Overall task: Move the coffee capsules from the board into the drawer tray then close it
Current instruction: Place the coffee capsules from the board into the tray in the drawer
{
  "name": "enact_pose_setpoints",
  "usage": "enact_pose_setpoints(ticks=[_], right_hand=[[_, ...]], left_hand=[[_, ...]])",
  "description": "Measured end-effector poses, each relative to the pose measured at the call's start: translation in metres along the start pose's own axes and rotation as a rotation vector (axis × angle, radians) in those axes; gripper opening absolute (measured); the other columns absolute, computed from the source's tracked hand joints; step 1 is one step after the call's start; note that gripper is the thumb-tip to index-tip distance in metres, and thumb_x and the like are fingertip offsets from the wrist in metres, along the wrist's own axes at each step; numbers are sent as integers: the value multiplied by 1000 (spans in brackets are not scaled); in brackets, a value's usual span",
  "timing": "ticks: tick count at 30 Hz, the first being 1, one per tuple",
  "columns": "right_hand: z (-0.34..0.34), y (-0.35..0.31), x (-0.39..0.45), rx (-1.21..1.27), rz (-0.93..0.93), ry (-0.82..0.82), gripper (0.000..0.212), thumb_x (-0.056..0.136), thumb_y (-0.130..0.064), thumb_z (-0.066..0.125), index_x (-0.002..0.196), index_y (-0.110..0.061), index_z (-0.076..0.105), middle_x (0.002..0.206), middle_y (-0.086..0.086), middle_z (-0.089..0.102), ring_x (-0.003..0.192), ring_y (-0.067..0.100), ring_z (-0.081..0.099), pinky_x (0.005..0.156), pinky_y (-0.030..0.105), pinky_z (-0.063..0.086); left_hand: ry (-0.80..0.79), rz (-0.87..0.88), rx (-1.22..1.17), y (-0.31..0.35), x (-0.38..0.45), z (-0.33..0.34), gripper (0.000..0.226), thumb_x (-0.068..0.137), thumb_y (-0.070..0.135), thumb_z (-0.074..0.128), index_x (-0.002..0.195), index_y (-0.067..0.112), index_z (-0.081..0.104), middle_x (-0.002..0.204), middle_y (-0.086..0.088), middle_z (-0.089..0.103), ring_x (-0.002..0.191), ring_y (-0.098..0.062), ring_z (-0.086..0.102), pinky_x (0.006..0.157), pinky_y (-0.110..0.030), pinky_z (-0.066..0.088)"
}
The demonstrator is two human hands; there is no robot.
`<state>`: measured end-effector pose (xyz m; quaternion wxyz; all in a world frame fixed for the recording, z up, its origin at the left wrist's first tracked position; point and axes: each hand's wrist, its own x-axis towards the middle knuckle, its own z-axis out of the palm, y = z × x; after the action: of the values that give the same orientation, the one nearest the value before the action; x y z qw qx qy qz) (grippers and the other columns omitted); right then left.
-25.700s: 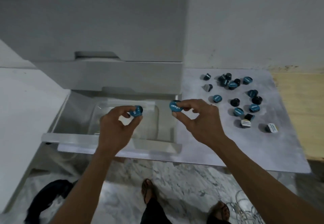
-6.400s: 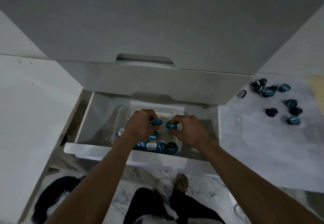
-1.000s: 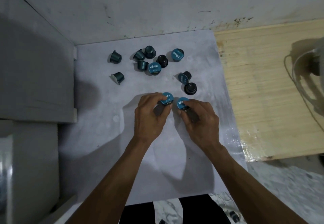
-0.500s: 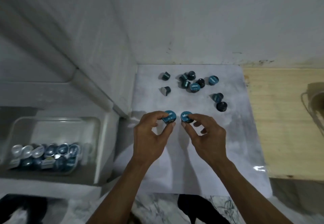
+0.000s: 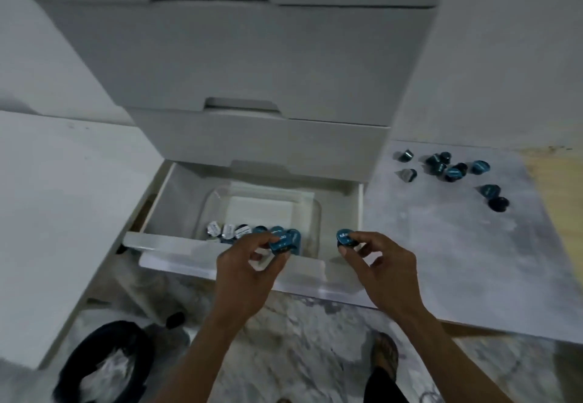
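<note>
Left hand [image 5: 244, 271] and right hand [image 5: 380, 262]: each pinches one blue capsule, frame centre, over the open drawer [image 5: 315, 279]; tray [image 5: 317, 213] holds a capsule row.

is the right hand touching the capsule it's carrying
Touching. The head view shows the right hand pinching the blue capsule between thumb and fingers, above the drawer's front corner.

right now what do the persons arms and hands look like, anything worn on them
Both forearms are bare up to the frame edge: no sleeves show. The left hand and right hand wear no gloves, and no watch, bracelet or ring shows on the sides in view.
</note>
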<state>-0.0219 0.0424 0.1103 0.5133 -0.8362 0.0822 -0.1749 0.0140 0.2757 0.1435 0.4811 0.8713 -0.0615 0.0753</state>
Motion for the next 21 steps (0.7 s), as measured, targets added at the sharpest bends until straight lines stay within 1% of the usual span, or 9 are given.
enact_pose_setpoints(ticks=[2, 6, 8, 11, 12, 15, 16, 17, 21], right_hand=[[19, -14, -4, -2, 15, -18, 22, 77, -22, 82, 97, -24, 74, 85, -12, 72, 71, 11, 65, 56, 26, 52], [52, -38, 3, -41, -1, -47, 23, 76, -19, 83, 97, -24, 74, 80, -19, 67, 71, 4, 64, 57, 8, 44], [70, -45, 13, -53, -2, -71, 24, 76, -21, 83, 98, -23, 75, 77, -17, 66, 67, 2, 62, 55, 5, 41], [97, -47, 35, -86, -26, -105, 23, 77, -24, 81, 99, -24, 74, 79, -17, 67, 70, 4, 63, 58, 6, 42], [108, -47, 42, -80, -31, -125, 22, 78, -24, 81, 99, -25, 74, 80, -20, 67, 71, 3, 62, 59, 7, 43], [140, -47, 62, -118, -41, -189, 20, 79, -26, 79, 97, -27, 73, 84, -22, 67, 69, 2, 61, 64, 15, 50], [150, -47, 67, -113, -36, -211, 19, 79, -26, 79, 97, -28, 73, 86, -21, 69, 70, 4, 62, 65, 18, 52], [160, -46, 72, -101, -24, -236, 19, 79, -26, 79, 97, -29, 73, 88, -21, 69, 72, 4, 62, 67, 19, 52], [197, -39, 90, -142, 33, -348, 18, 79, -26, 78, 96, -29, 73, 88, -19, 70, 73, 4, 61, 69, 23, 52]], left_hand=[[10, -20, 6, -15, 3, -27, 30, 72, 20, 84, 97, 28, 70, 96, 12, 73, 78, -1, 66, 66, -22, 56], [-5, -76, 54, -41, 23, -63, 27, 75, 24, 82, 100, 25, 71, 93, 11, 72, 76, -6, 68, 67, -25, 58], [-12, -86, 79, -57, 42, -74, 28, 75, 23, 83, 100, 22, 72, 92, 9, 72, 75, -3, 67, 68, -24, 58], [-37, -108, 125, -78, 73, -83, 28, 75, 22, 83, 100, 19, 72, 92, 8, 71, 72, 3, 63, 63, -6, 49], [-41, -115, 145, -85, 83, -87, 27, 75, 22, 82, 100, 18, 72, 92, 9, 70, 70, 2, 63, 61, -4, 47], [-79, -179, 200, -101, 110, -94, 26, 74, 24, 83, 99, 20, 74, 91, 5, 69, 60, -7, 63, 58, -14, 50], [-100, -180, 223, -107, 116, -95, 26, 74, 24, 83, 98, 20, 74, 89, 4, 68, 56, -6, 60, 57, -13, 47], [-126, -168, 245, -112, 122, -96, 25, 73, 23, 84, 96, 20, 74, 86, 4, 67, 55, -3, 57, 57, -8, 43], [-276, -146, 302, -128, 148, -93, 23, 74, 23, 83, 95, 17, 74, 73, 9, 60, 62, -1, 56, 57, -3, 37]])
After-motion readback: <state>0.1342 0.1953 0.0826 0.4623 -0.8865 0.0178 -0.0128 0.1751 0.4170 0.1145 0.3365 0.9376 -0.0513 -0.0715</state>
